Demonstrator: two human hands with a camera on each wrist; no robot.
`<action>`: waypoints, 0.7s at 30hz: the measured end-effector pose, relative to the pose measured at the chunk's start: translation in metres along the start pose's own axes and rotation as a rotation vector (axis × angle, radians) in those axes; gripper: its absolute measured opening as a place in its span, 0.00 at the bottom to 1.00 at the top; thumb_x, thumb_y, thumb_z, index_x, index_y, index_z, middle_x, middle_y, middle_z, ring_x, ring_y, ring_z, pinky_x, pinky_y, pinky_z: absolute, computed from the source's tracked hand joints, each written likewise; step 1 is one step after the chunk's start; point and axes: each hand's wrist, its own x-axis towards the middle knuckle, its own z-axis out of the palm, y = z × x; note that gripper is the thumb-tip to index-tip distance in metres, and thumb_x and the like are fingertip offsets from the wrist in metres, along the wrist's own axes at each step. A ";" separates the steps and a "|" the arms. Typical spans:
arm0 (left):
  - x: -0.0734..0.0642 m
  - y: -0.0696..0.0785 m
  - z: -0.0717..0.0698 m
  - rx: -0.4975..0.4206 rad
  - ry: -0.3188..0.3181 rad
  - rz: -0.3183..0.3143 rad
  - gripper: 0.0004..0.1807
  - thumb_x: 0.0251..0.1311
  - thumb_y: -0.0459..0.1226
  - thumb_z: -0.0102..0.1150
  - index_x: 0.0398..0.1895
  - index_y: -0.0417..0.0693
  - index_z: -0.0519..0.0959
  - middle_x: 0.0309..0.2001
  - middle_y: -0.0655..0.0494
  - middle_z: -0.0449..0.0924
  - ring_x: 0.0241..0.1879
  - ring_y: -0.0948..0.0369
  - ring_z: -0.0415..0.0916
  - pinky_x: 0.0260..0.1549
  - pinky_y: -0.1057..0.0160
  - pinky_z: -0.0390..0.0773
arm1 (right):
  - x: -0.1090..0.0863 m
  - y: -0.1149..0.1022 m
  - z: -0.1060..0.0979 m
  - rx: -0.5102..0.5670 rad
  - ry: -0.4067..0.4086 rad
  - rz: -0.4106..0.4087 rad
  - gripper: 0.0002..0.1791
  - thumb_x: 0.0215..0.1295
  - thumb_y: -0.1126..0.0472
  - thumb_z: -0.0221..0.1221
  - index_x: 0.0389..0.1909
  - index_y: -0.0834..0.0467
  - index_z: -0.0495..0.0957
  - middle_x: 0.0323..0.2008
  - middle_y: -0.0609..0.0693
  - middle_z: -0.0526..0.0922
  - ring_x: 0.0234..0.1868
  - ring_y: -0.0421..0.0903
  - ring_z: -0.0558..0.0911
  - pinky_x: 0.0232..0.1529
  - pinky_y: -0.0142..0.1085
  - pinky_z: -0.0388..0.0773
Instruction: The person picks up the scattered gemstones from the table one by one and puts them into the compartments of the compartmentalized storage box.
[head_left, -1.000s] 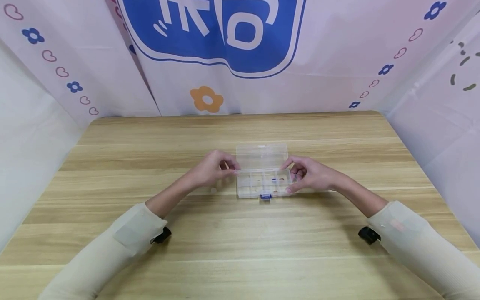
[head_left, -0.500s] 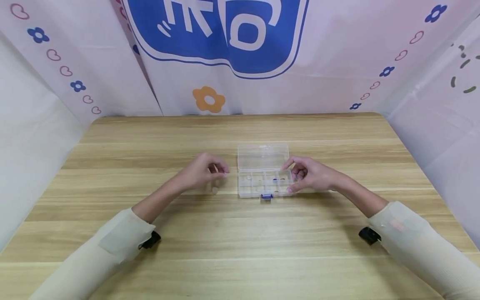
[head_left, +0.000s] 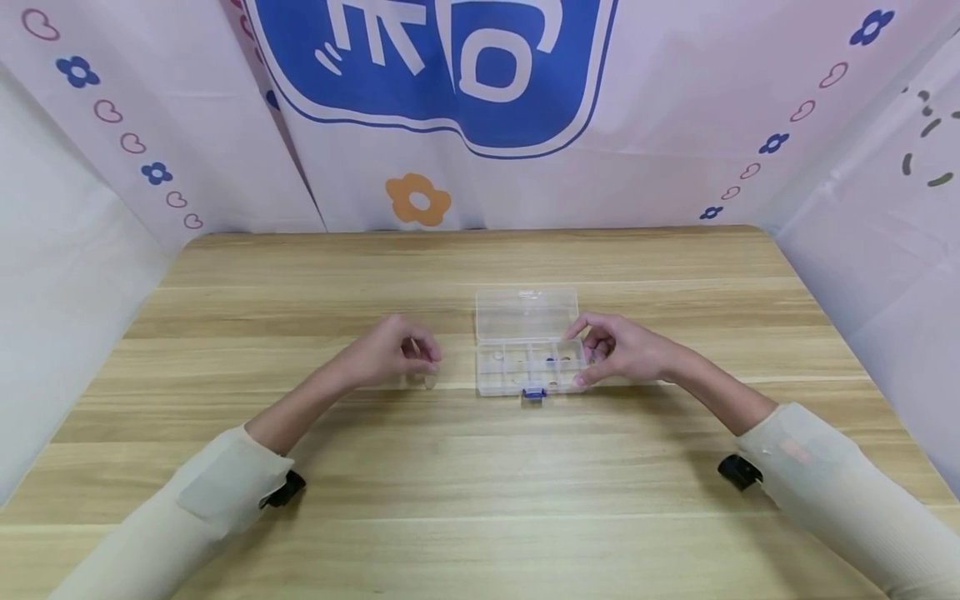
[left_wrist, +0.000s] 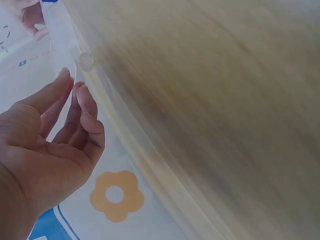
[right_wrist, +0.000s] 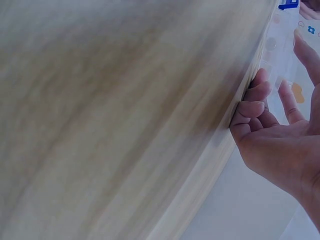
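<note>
We're mid-sort: the clear box (head_left: 529,363) sits open at table (head_left: 480,467) centre, lid back, a few small bits in its cells. The right hand (head_left: 617,348) steadies the box's right end, thumb and fingers curled against the wall. The left hand (head_left: 390,352) hovers just left of the box, fingers loosely curled, holding nothing afaict. A small pale bead (head_left: 430,382) lies on the wood right under its fingertips. Next move, we'd judge: a fine pinch on that bead w/ thumb and forefinger, then carry it over to a cell; it's tiny and could skid away.
</note>
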 end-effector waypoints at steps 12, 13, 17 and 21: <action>-0.004 -0.002 0.001 0.010 -0.048 -0.042 0.04 0.56 0.26 0.74 0.31 0.38 0.86 0.31 0.53 0.85 0.30 0.61 0.81 0.28 0.67 0.82 | 0.000 0.001 0.000 0.003 -0.003 -0.004 0.30 0.56 0.66 0.76 0.57 0.66 0.73 0.33 0.54 0.78 0.32 0.45 0.73 0.34 0.31 0.71; -0.004 -0.003 0.001 0.012 -0.050 -0.041 0.04 0.56 0.26 0.74 0.31 0.38 0.86 0.31 0.53 0.85 0.30 0.61 0.81 0.28 0.67 0.82 | 0.001 0.001 0.000 0.004 -0.004 -0.005 0.30 0.56 0.66 0.76 0.57 0.66 0.73 0.33 0.54 0.78 0.32 0.45 0.73 0.34 0.31 0.71; -0.004 -0.003 0.001 0.021 -0.066 -0.042 0.04 0.56 0.26 0.74 0.31 0.38 0.87 0.31 0.53 0.86 0.30 0.62 0.82 0.28 0.66 0.82 | 0.001 0.001 0.000 0.006 -0.003 -0.009 0.30 0.55 0.67 0.76 0.57 0.66 0.73 0.33 0.54 0.78 0.32 0.45 0.73 0.34 0.31 0.71; -0.004 -0.002 0.001 0.038 -0.086 -0.032 0.03 0.56 0.26 0.74 0.31 0.39 0.88 0.32 0.54 0.86 0.30 0.62 0.81 0.29 0.66 0.82 | 0.000 0.002 0.000 0.008 -0.002 -0.010 0.30 0.55 0.67 0.76 0.57 0.66 0.73 0.32 0.54 0.78 0.32 0.45 0.73 0.34 0.31 0.71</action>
